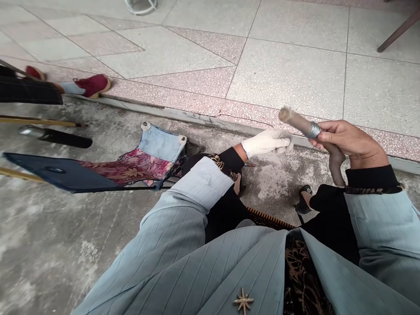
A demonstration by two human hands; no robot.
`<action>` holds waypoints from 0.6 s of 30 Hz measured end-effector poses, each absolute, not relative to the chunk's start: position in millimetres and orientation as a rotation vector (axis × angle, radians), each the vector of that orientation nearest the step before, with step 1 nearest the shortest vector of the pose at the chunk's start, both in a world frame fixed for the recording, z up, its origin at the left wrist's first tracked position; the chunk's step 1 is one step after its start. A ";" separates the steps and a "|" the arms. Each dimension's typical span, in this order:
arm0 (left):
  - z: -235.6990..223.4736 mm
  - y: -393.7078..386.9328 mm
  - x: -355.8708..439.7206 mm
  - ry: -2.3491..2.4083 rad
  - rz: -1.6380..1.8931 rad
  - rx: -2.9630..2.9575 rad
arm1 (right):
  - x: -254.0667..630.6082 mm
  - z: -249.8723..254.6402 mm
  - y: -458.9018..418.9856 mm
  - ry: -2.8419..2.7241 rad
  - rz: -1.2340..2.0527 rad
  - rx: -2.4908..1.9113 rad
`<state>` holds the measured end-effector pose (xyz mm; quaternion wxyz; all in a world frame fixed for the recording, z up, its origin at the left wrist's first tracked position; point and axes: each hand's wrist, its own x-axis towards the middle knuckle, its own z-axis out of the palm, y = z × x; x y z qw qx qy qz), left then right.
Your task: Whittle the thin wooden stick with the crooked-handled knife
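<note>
My left hand point(268, 143) wears a white knitted glove and is held low in front of the step edge. Its fingers are bent and pressed together; whatever they pinch, if anything, is too small to make out. Bare of any glove, my right hand point(349, 140) grips a short, brownish rod point(297, 121) whose rounded end points up and left. Silvery wire point(314, 129) is wound in a band round the rod, just beyond my fingertips. Below that hand hangs a dark, sheer stocking-like cloth point(335, 159), which seems to run on from the rod. My two hands are apart.
A low folding chair point(131, 170) with floral and denim cloth stands at left. Another person's red shoe point(93, 85) rests near the step edge point(197, 117). A dark furniture leg point(398, 30) and a white round base point(141, 6) are on the tiled floor.
</note>
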<state>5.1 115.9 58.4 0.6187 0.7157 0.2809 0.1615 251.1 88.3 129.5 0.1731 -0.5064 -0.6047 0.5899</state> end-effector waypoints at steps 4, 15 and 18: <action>53.0 112.6 11.1 0.663 0.348 1.832 | 246.9 117.3 93.4 -1.550 1.449 -1.528; 48.2 102.8 17.6 0.665 0.153 2.361 | 232.1 71.2 104.4 -2.474 0.790 -2.158; 43.7 104.5 16.8 0.636 0.121 2.405 | 230.2 68.1 101.2 -2.652 0.902 -2.112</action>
